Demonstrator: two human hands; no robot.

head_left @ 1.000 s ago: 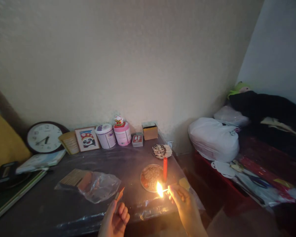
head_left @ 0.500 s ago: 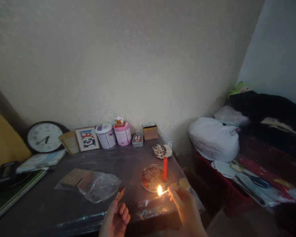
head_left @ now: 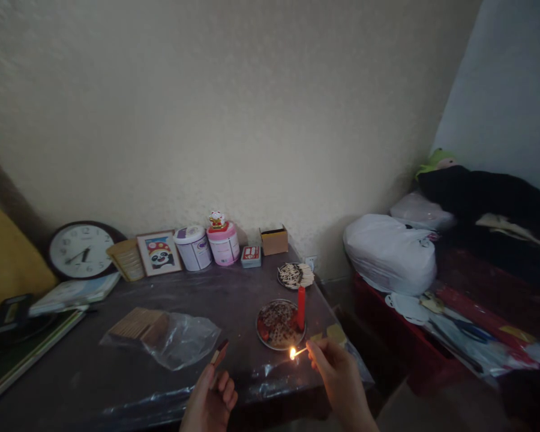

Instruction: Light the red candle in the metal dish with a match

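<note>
My right hand (head_left: 337, 375) pinches a burning match (head_left: 297, 351), its small flame pointing left just below the round dish (head_left: 274, 327). A red candle (head_left: 301, 307) stands upright, unlit, at the dish's right rim. My left hand (head_left: 210, 401) holds a matchbox (head_left: 218, 354) up between its fingertips, left of the flame. Behind the candle sits a small plate of loose matches (head_left: 296, 275).
A dark table (head_left: 94, 372) under clear plastic carries a plastic bag with matchboxes (head_left: 162, 333), two tubs (head_left: 209, 245), a panda picture (head_left: 159, 252), a clock (head_left: 81, 249) and a cardboard box (head_left: 274, 239). White bags (head_left: 389, 252) and clutter lie to the right.
The match flame has shrunk from a large flare to a small point and the glow on the table has faded. Both hands have stayed nearly in place.
</note>
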